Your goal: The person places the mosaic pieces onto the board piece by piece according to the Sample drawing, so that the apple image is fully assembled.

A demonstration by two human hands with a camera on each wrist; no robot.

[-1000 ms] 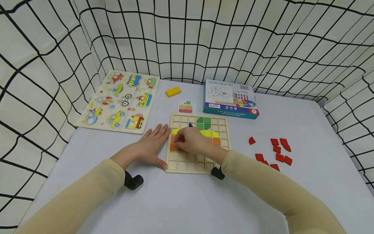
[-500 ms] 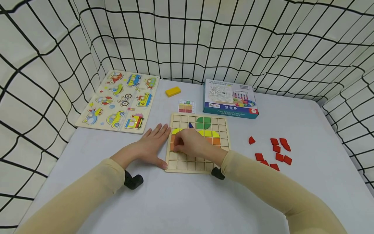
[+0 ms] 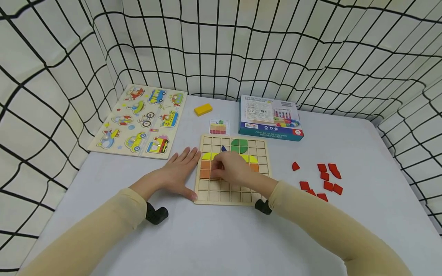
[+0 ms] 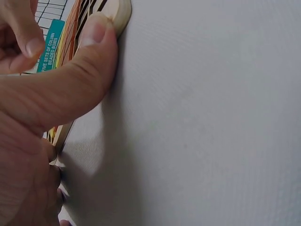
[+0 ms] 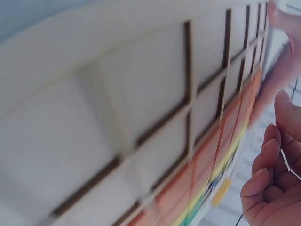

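My left hand [image 3: 176, 172] lies flat along the left side of a wooden grid board [image 3: 214, 196]. In the left wrist view its thumb [image 4: 91, 61] presses the board's near corner. Over the board's middle hovers my right hand [image 3: 233, 166], fingers loosely curled. Nothing shows between its thumb and fingers in the right wrist view [image 5: 275, 174]. Orange squares [image 3: 205, 174] fill cells on the board, with yellow pieces [image 3: 249, 158] in the row above. Farther back sit green pieces [image 3: 239, 146] and a dark blue piece [image 3: 223, 148]. The right hand hides part of the orange rows.
Several red pieces [image 3: 324, 176] lie loose at the right. Behind the board are a pattern card [image 3: 218, 127], a yellow block [image 3: 203, 109] and a boxed bead set [image 3: 271, 118]. A vehicle puzzle [image 3: 138, 130] lies at the back left. Black netting encloses the table's back and sides.
My right hand has pulled back a little to the right from the leftmost orange squares, uncovering them. The left hand holds its place at the board's edge.
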